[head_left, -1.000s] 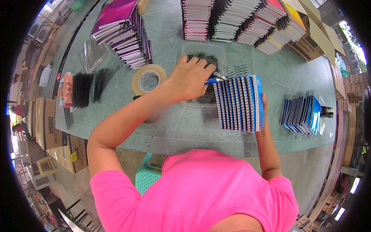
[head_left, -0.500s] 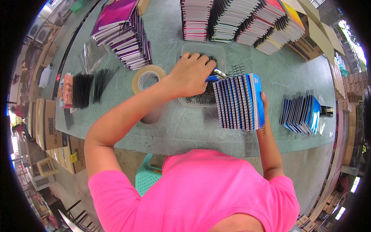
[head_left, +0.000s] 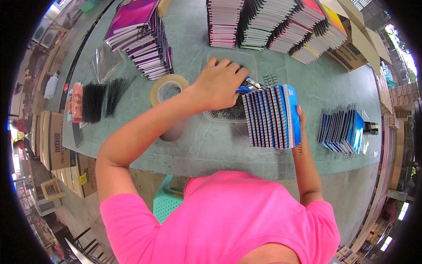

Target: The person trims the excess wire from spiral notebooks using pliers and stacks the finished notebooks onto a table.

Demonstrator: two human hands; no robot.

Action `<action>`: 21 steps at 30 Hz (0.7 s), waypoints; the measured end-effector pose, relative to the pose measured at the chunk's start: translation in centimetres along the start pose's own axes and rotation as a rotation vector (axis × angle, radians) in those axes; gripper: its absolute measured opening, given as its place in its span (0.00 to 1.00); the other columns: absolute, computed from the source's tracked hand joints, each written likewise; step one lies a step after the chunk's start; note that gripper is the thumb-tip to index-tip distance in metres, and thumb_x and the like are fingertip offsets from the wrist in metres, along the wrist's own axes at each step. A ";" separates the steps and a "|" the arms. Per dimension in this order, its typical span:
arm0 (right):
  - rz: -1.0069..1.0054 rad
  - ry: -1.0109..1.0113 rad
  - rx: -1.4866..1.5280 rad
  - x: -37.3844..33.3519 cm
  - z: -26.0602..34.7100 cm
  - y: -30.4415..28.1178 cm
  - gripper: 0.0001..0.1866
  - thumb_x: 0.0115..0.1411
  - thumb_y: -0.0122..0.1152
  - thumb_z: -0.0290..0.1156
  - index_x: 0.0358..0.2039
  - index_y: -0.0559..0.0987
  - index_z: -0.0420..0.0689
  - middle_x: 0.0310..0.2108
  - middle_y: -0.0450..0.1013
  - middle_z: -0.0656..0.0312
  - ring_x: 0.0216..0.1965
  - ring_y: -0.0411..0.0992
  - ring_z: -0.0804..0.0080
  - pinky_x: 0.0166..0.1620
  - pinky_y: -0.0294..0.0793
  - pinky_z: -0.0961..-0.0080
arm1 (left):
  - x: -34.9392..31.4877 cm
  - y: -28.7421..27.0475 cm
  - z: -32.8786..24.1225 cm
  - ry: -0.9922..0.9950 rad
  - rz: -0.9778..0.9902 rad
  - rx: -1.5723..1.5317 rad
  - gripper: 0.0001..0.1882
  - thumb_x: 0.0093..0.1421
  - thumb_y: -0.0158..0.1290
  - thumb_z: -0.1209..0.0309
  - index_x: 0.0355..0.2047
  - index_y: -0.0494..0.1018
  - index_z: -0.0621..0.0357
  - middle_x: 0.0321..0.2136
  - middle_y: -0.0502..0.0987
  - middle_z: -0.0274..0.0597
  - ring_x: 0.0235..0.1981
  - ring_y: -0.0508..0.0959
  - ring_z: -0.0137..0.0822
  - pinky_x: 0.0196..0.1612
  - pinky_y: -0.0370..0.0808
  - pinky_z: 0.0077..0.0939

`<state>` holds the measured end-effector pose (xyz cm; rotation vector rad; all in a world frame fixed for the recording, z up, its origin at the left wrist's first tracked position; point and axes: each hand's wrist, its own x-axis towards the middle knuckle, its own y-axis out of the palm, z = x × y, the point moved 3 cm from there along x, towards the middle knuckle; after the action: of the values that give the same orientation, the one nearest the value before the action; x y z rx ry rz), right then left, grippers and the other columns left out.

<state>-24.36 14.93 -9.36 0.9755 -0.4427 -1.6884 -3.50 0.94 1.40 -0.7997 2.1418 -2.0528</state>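
Notebooks (head_left: 272, 116), a blue-covered batch standing on edge on the green table (head_left: 202, 145), were steadied from the far right side by the right hand (head_left: 300, 115), whose fingers pressed flat against the outer cover; whether it gripped or only leaned there could not be told. Just to the left of the batch, the left hand (head_left: 218, 84) was clenched around a small blue-handled tool (head_left: 246, 86) whose metal tip touched the top corner of the nearest notebook. Under that hand sat a clear tray (head_left: 231, 115) holding black wire coils, and its near edge touched the batch. A tape roll (head_left: 166, 90) lay near the left forearm, which crossed in front of a dark cup-like thing, mostly hidden. Further left lay a bundle of black coils (head_left: 94, 102) and a clear bag (head_left: 104, 63). A leaning stack of purple notebooks (head_left: 143, 37) stood beyond the tape, and tall mixed stacks (head_left: 272, 22) lined the far edge. Well to the right lay a second blue pile (head_left: 342, 130) with its spirals up. Cartons (head_left: 55, 141) stood below the table's left end.
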 end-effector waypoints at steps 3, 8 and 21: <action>0.016 0.017 -0.013 0.0 0.0 0.5 0.38 0.43 0.59 0.50 0.47 0.65 0.33 0.40 0.69 0.47 0.37 0.71 0.59 0.41 0.73 0.66 | 0.2 0.0 -0.4 -0.016 0.035 -0.002 0.20 0.41 0.55 0.70 0.38 0.67 0.57 0.32 0.70 0.41 0.38 0.69 0.41 0.41 0.63 0.35; -0.032 0.018 -0.012 -0.2 -0.2 0.5 0.39 0.43 0.60 0.50 0.47 0.64 0.33 0.40 0.69 0.47 0.37 0.71 0.58 0.41 0.73 0.66 | 0.3 0.3 -0.5 -0.135 0.274 -0.141 0.19 0.41 0.55 0.70 0.37 0.67 0.58 0.32 0.70 0.43 0.38 0.69 0.44 0.40 0.66 0.35; -0.045 0.030 -0.115 -0.1 0.2 1.2 0.40 0.42 0.60 0.50 0.48 0.64 0.33 0.41 0.69 0.46 0.38 0.70 0.57 0.43 0.71 0.64 | 0.3 -0.3 -0.3 -0.005 0.020 -0.087 0.16 0.43 0.55 0.69 0.34 0.67 0.58 0.29 0.71 0.43 0.35 0.71 0.44 0.37 0.67 0.37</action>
<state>-23.74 14.60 -8.33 0.9315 -0.3031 -1.7175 -3.79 1.12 1.81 -0.7886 2.2400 -1.9582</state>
